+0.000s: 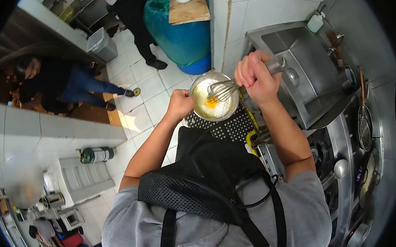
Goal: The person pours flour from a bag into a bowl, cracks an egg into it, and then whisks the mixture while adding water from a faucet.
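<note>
In front of me a round metal bowl (238, 108) holds white powder, a pale liquid and an orange-yellow egg yolk (212, 103). My left hand (180, 104) is closed on the bowl's left rim. A wire whisk (223, 90) is gripped by its metal handle in my right hand (257, 78), its wires slanting down into the bowl beside the yolk. Whether the wires touch the contents I cannot tell.
Right of me stand a steel sink (289, 48) and a stove (331, 160) with a ladle (341, 168) on it. A blue bin (181, 42) bears a wooden board (189, 11). Two people (73, 81) (136, 22) stand at the left and back. A green gas cylinder (95, 154) lies left.
</note>
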Available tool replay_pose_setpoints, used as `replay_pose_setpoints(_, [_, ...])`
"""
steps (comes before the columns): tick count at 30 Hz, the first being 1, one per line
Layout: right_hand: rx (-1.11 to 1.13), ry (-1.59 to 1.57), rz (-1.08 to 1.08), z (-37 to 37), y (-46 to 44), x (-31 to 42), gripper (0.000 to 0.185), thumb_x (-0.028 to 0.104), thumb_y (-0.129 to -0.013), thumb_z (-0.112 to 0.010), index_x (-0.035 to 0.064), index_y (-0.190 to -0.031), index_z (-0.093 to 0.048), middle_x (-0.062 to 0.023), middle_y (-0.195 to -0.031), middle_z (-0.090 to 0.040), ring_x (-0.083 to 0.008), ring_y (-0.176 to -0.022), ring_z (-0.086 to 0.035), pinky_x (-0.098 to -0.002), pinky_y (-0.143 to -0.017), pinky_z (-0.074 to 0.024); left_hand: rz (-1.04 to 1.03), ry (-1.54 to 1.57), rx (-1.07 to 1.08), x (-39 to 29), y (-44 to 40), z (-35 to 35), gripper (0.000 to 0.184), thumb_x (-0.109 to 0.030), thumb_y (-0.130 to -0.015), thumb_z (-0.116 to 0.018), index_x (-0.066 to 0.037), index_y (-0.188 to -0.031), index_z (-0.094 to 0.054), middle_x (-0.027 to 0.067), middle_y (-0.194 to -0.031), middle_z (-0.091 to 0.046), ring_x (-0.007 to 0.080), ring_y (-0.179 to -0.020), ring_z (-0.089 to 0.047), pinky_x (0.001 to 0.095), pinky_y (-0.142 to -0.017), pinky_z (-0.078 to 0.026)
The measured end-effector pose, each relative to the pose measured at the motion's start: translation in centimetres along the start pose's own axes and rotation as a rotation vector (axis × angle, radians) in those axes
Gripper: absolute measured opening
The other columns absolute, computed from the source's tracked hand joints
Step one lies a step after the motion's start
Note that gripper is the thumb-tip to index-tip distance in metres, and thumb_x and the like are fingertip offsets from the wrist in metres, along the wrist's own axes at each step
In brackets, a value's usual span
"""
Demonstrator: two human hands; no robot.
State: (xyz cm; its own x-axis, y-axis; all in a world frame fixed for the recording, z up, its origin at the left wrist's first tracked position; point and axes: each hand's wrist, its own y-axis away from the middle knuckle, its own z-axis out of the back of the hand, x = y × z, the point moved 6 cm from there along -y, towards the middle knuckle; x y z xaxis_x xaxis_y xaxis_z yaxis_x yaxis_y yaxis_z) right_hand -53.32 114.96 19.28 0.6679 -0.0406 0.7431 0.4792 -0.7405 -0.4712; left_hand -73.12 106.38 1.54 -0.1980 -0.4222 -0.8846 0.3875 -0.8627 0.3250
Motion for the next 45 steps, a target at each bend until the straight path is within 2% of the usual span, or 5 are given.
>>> replay_pose_setpoints(13, [-0.339, 0.211, 0.125, 15.2, -10.7, 1.8, 0.031, 0.006, -0.091, -0.054, 0.0079, -0.063, -0.042, -0.0018, -0.05, -0.04, -0.011, -0.043, -0.038, -0.0292, -0.042, -0.0332, -0.207, -0.022, 0.439, -13.0, -22.2, -11.8, 0.011, -0.001, -0.075, -0.06, 0.009, -0.073, -0.064, 0.0092, -0.066, -0.063, 0.0141, -0.055, -0.059, 0.0299, -0.051, -0.05])
replay_pose_setpoints(33, [-0.979, 0.551, 0.365, 40.0, -8.7, 16.2, 0.033, 0.011, -0.087, -0.065, 0.0044, -0.059, -0.05, -0.0012, -0.048, -0.049, -0.0084, -0.04, -0.043, -0.0254, -0.039, -0.0323, -0.301, -0.202, 0.755, -24.7, -33.8, -43.1, 0.012, -0.004, -0.068, -0.06, 0.004, -0.059, -0.056, 0.0025, -0.052, -0.047, 0.0117, -0.049, -0.046, 0.0345, -0.043, -0.036])
replay_pose_setpoints(37, [-1.069, 0.638, 0.351, 45.6, -8.5, 15.3, 0.032, 0.012, -0.089, -0.064, 0.0039, -0.06, -0.05, -0.0036, -0.049, -0.05, -0.0099, -0.041, -0.044, -0.0264, -0.042, -0.0363, -0.145, -0.068, 0.825, -25.7, -34.9, -46.9, 0.01, -0.002, -0.077, -0.061, 0.008, -0.078, -0.064, 0.0104, -0.071, -0.063, 0.0189, -0.062, -0.063, 0.0334, -0.055, -0.054])
replay_pose_setpoints(43, [-1.0, 0.803, -0.105, 53.2, -7.3, 12.3, 0.019, 0.018, -0.091, -0.061, -0.0004, -0.094, -0.06, -0.0113, -0.088, -0.063, -0.02, -0.088, -0.06, -0.0371, -0.082, -0.0479, 0.013, -0.002, 0.744, -22.8, -42.3, -51.7, 0.011, 0.001, -0.075, -0.057, 0.008, -0.081, -0.064, 0.0124, -0.076, -0.064, 0.0202, -0.065, -0.065, 0.0347, -0.056, -0.056])
replay_pose_setpoints(45, [-0.754, 0.913, -0.453, 55.5, -6.7, 11.7, 0.047, 0.015, -0.085, -0.069, 0.0029, -0.126, -0.051, -0.013, -0.121, -0.057, -0.0211, -0.113, -0.053, -0.0395, -0.096, -0.0424, 0.061, 0.049, 0.72, -22.5, -44.1, -52.5, 0.012, 0.001, -0.074, -0.056, 0.008, -0.081, -0.064, 0.0122, -0.076, -0.063, 0.0196, -0.065, -0.065, 0.034, -0.056, -0.056])
